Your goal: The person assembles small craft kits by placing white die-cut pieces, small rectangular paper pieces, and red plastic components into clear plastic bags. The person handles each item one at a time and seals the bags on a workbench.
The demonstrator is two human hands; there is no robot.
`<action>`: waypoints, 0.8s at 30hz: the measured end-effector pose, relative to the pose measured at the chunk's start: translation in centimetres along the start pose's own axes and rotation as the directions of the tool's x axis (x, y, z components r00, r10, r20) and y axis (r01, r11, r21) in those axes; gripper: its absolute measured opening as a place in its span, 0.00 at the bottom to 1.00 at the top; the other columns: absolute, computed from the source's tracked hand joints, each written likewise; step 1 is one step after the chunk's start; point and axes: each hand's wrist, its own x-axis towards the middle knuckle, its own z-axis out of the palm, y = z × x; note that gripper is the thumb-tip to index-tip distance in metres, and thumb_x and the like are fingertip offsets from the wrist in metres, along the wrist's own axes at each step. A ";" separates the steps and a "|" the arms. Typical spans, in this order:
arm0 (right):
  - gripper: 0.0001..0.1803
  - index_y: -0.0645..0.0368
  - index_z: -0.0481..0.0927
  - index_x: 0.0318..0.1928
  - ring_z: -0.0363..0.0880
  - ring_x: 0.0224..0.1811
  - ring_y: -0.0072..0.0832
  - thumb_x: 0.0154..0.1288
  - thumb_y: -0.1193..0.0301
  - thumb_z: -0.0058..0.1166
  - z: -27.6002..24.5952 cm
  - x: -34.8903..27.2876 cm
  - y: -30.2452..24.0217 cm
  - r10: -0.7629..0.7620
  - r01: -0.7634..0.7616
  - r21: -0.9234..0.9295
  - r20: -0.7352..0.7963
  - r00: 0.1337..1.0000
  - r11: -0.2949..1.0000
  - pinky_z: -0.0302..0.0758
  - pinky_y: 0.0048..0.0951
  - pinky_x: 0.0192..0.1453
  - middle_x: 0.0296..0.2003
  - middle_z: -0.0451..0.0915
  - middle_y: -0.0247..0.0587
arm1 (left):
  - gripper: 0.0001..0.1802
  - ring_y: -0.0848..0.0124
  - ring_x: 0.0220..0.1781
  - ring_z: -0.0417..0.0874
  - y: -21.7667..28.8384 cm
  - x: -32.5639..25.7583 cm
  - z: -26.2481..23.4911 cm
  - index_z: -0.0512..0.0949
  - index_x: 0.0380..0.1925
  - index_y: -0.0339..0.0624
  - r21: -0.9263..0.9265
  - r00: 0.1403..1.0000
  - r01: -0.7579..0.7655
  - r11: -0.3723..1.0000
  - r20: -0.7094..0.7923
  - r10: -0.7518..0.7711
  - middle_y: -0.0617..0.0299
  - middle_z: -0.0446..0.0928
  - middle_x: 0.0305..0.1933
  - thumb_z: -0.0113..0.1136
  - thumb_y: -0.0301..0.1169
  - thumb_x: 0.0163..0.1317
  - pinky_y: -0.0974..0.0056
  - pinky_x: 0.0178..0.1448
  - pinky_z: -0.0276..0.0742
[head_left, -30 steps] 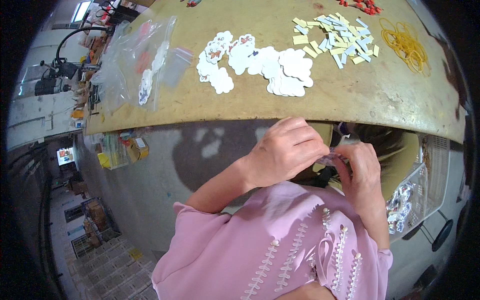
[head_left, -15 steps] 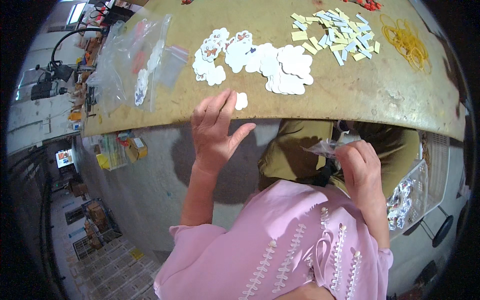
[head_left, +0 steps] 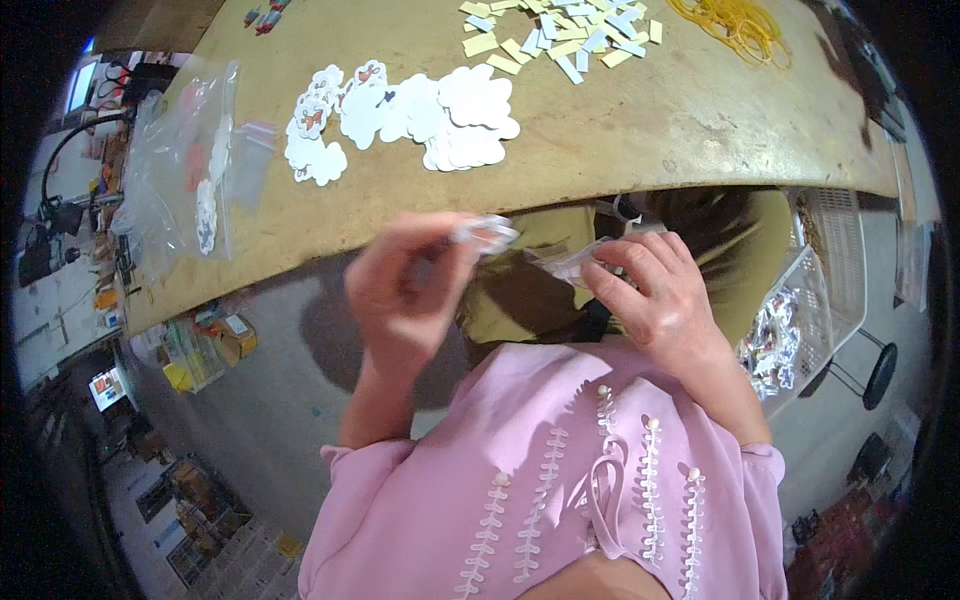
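My left hand (head_left: 410,285) is raised just off the table's front edge, thumb and fingers pinching a small white die-cut card (head_left: 487,234) with some printing on it. To its right, above my lap, my right hand (head_left: 645,285) closes on a small clear plastic bag (head_left: 570,262). The card and the bag are apart, close to each other. On the table beyond lie white cloud-shaped cards (head_left: 465,115) in overlapping piles; a few on the left (head_left: 318,105) show printed figures face up.
Yellow and pale blue strips (head_left: 565,35) lie scattered at the back, beside yellow rubber bands (head_left: 735,28). Clear plastic bags (head_left: 170,165) cover the table's left end. A white crate (head_left: 838,250) and a basket of shiny packets (head_left: 775,345) stand at right below the table.
My left hand has picked the single card off the table and drawn it back toward the bag. My right hand has lifted the bag slightly. The view has shifted rightward.
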 end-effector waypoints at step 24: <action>0.11 0.61 0.87 0.41 0.83 0.46 0.42 0.57 0.75 0.63 -0.8 -0.8 -0.5 0.145 -0.160 0.312 0.071 0.987 0.937 0.78 0.42 0.54 0.42 0.83 0.45 | 0.05 0.57 0.45 0.84 -0.5 4.1 3.0 0.86 0.38 0.41 0.247 0.715 -0.466 0.849 0.671 0.197 0.56 0.83 0.40 0.70 0.25 0.61 0.55 0.52 0.82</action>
